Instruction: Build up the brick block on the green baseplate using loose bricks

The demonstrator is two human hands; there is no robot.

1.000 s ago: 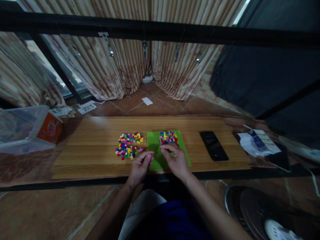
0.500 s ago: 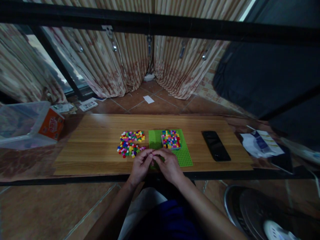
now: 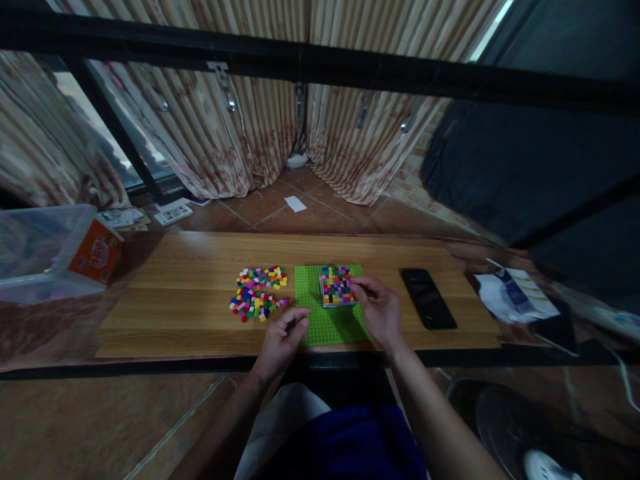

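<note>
A green baseplate [image 3: 327, 325] lies on the wooden table [image 3: 190, 293] in front of me. A block of small multicoloured bricks [image 3: 336, 287] is built on its far right part. My right hand [image 3: 381, 308] rests on the plate's right side, its fingertips pinched at the right edge of that block; what they hold is too small to see. My left hand [image 3: 281, 339] sits at the plate's near left corner with fingers curled loosely. A pile of loose coloured bricks [image 3: 257, 292] lies left of the plate.
A black phone [image 3: 427, 298] lies right of the plate. White papers and a packet [image 3: 515, 293] sit at the far right. A clear plastic bin with an orange box [image 3: 97, 252] stands at the left. Curtains hang behind the table.
My hands were together at the plate's near edge half a second ago. The right hand has since moved up and right to the brick block; the left hand stayed near the plate's near left corner.
</note>
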